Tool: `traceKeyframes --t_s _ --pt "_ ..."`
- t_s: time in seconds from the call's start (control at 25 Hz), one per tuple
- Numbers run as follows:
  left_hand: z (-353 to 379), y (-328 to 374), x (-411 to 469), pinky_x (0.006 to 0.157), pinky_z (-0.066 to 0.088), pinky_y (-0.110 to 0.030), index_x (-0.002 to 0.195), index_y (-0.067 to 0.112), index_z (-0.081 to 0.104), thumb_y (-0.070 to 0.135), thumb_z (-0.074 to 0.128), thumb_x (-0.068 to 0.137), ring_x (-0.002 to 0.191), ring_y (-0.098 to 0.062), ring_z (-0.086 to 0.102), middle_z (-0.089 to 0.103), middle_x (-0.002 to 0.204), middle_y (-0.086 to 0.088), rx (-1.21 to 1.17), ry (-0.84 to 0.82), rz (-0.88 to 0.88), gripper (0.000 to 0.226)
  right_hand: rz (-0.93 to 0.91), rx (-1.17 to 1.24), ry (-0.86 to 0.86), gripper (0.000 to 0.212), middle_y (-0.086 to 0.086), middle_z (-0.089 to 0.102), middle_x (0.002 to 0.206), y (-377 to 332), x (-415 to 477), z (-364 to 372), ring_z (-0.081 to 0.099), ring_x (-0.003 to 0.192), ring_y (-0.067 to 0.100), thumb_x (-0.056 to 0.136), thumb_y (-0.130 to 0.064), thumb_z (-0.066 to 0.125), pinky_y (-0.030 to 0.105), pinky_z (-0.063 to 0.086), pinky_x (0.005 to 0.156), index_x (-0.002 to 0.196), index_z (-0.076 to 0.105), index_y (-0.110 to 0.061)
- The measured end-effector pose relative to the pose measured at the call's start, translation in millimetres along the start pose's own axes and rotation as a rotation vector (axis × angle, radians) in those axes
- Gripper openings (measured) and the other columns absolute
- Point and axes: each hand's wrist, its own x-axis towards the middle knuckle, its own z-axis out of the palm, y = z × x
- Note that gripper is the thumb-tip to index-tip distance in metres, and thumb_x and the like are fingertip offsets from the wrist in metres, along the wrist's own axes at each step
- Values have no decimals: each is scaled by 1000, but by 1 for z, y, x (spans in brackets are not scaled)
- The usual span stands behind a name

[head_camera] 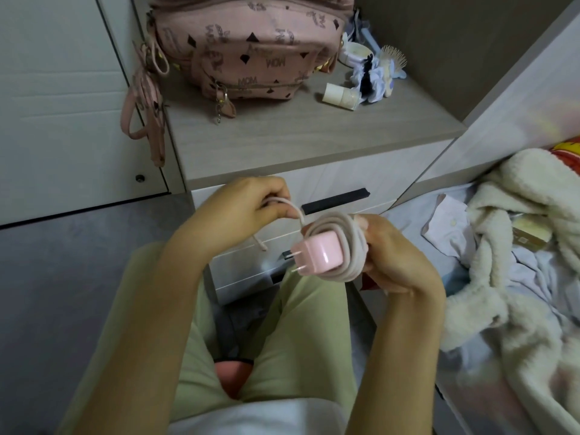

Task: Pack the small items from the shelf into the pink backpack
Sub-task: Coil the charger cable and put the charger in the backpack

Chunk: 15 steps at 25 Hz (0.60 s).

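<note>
A pink charger plug (pixel 318 253) with a pale cable (pixel 346 237) coiled round it sits in my right hand (pixel 395 255), which grips the coil. My left hand (pixel 241 208) pinches the cable's loose end, held up to the left of the coil. Both hands hover in front of the drawers, below the shelf top. The pink patterned backpack (pixel 248 42) stands at the back left of the shelf top (pixel 298 133). To its right lie a small cream bottle (pixel 340 96), a white-and-blue scrunchie (pixel 373 80), a hairbrush (pixel 394 56) and other small items.
The backpack's straps (pixel 147 98) hang over the shelf's left edge beside a white cupboard door (pixel 62 105). Drawers with a black handle (pixel 334 200) sit under the shelf. A bed with a cream fluffy blanket (pixel 514 246) and clothes lies to the right. My knees are below.
</note>
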Motion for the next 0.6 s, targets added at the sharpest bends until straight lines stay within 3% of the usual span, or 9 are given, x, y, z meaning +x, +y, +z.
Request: traceKeyframes --t_s 0.08,0.16,0.28,0.36,0.48,0.6 --pt "0 8 0 66 49 -45 74 29 64 41 70 73 71 -14 57 62 73 8 8 105 34 14 23 -65 -5 33 -1 53 56 0 -3 1 41 47 5 86 -30 45 12 32 43 77 72 -14" --pt "-2 14 -2 66 50 -43 73 27 68 38 75 69 71 -14 58 63 73 9 22 185 61 14 51 -69 24 24 -4 61 65 -2 -5 2 50 55 10 85 -33 49 14 41 47 86 73 -28" --pt "-2 29 -6 61 49 -38 73 20 71 26 79 69 65 -14 56 61 69 9 20 326 131 11 83 -59 73 23 6 64 80 -2 -1 4 50 70 29 88 -37 53 21 50 56 100 71 -28" --pt "1 40 -7 61 48 -38 73 16 72 17 76 72 65 -15 55 62 70 7 59 361 157 5 82 -80 117 23 9 64 85 -3 4 10 51 74 32 93 -32 55 27 55 61 104 72 -20" --pt "5 48 -8 62 48 -38 77 13 72 9 68 77 67 -18 57 64 71 3 125 430 161 5 48 -27 242 21 5 70 86 -7 12 19 66 73 15 92 -22 55 33 60 67 105 71 -16" --pt "2 49 -9 66 51 -37 85 16 74 9 65 81 70 -15 62 69 76 2 -17 454 139 12 -25 103 405 20 -1 69 83 -8 18 23 64 64 4 93 -17 53 25 56 60 93 73 -13"
